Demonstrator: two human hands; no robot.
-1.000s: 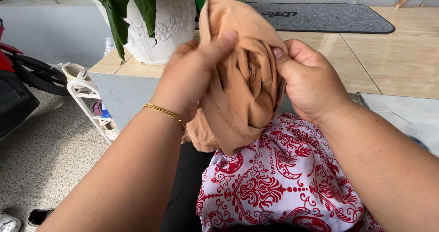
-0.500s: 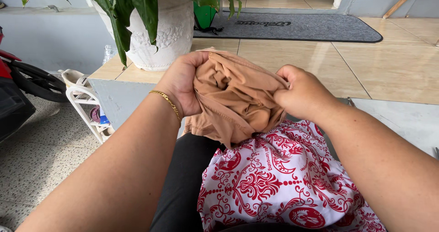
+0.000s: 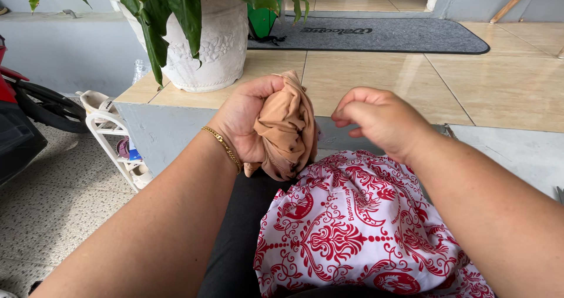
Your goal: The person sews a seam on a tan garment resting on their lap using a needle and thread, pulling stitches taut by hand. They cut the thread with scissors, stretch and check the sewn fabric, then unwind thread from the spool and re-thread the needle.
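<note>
Glossy tiled ledge, left hand bunching soft tan cloth

Bright, even daylight w/ no harsh glare. Glossy beige floor tiles show a soft pale sheen toward the doorway at top. Shadows soft: dim under the tiled ledge and beneath the bunched tan cloth. Focus sharp across most of the frame; red-and-white patterned fabric crisp. Forearms loom large at bottom edges, wide-angle stretch. No motion blur on either hand.
</note>
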